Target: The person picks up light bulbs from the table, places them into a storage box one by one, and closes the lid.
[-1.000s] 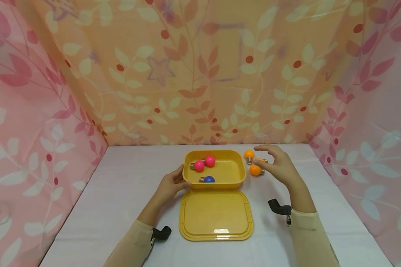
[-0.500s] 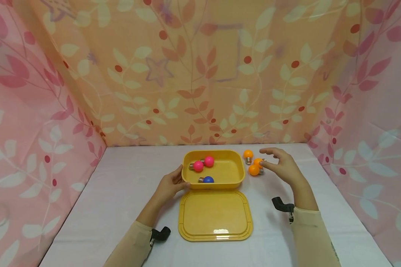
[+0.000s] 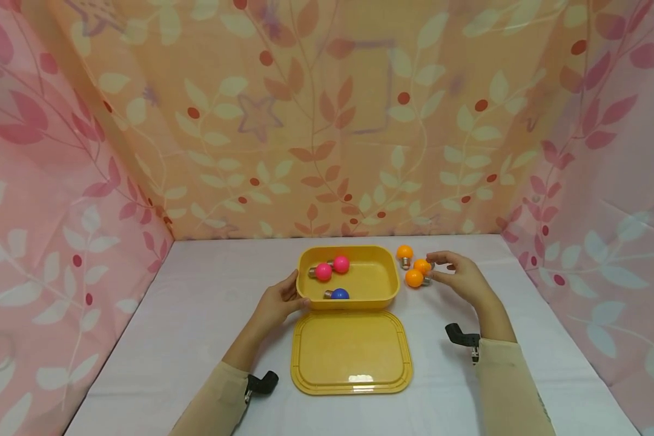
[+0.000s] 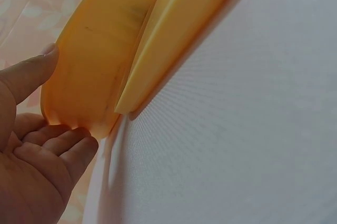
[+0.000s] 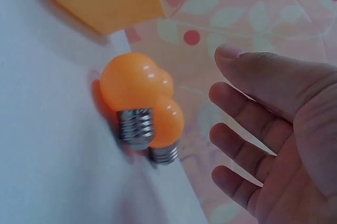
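A yellow plastic box (image 3: 370,281) stands on the white cloth, holding two pink light bulbs (image 3: 332,267) and a blue light bulb (image 3: 339,294). My left hand (image 3: 275,304) grips its near left corner, thumb at the front wall (image 4: 87,50) and fingers along the left end. To the right of the box lie three orange light bulbs (image 3: 414,278) with silver screw bases. Beside them my right hand (image 3: 460,277) reaches in, fingers apart and lightly bent. In the right wrist view a gap shows between this hand (image 5: 284,129) and the bulbs (image 5: 129,81), with nothing held.
A yellow lid (image 3: 351,351) lies flat right in front of the box. Floral cloth walls (image 3: 327,151) enclose the table at the back and both sides. A black wrist camera (image 3: 460,336) sticks out from the right sleeve, another (image 3: 263,383) from the left.
My right hand has moved right and slightly down beside the orange bulbs, its thumb and fingers coming closer together. The left hand stays at the box, and the bulbs lie as before.
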`<state>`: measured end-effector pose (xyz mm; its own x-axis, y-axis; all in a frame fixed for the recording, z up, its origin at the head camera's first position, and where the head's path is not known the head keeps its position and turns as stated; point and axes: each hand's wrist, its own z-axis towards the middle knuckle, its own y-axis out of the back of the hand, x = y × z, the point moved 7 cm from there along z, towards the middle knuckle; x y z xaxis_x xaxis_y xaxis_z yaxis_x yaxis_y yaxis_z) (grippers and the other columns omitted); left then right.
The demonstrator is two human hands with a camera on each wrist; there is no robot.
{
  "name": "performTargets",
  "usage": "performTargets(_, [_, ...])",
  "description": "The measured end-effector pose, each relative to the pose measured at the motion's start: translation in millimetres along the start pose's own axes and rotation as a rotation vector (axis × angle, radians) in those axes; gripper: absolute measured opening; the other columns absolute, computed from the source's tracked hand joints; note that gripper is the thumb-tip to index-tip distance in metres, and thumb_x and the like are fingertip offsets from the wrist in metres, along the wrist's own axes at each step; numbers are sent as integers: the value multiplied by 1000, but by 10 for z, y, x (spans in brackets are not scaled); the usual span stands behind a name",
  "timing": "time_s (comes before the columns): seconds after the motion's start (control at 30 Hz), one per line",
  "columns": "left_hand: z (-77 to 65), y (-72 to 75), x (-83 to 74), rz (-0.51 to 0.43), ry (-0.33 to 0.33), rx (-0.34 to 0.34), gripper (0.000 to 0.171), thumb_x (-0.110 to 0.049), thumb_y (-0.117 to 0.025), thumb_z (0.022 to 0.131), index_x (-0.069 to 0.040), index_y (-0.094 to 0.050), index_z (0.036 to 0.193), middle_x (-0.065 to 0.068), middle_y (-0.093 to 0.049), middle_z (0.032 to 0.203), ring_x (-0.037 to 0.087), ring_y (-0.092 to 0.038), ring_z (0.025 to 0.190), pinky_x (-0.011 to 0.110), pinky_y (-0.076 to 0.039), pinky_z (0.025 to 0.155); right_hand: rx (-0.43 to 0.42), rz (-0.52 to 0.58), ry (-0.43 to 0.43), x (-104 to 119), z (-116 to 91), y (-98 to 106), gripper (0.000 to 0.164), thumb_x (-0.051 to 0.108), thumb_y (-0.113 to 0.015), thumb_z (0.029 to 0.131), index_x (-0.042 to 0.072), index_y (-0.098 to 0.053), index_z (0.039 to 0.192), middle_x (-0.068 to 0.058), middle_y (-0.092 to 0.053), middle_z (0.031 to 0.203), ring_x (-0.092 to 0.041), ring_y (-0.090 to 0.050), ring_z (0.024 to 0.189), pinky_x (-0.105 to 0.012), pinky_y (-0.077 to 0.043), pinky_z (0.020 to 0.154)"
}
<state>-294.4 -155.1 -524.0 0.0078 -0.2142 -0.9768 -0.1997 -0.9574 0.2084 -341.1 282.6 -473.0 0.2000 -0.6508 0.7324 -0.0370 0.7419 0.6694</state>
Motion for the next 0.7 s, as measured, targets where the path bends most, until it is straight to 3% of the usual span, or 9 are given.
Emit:
performTargets(0.53, [9, 3, 12, 25, 22, -13, 90, -16, -83, 88, -17, -31, 162, 7, -38, 164, 21, -45, 145, 31, -46, 110, 59, 35, -100, -327, 22, -169, 44, 29, -79, 92, 7, -67, 128, -18, -64, 136, -38, -54, 128, -61, -39, 114])
performTargets(0.7, [-24, -12, -40, 34, 26, -15, 91, -16, -83, 87, -16, -30, 162, 8, -37, 164, 22, -45, 146, 31, -45, 110, 88, 31, -154, -399, 4, -218, 47, 36, -79, 91, 11, -66, 130, -16, -63, 138, -36, -59, 123, -54, -52, 105])
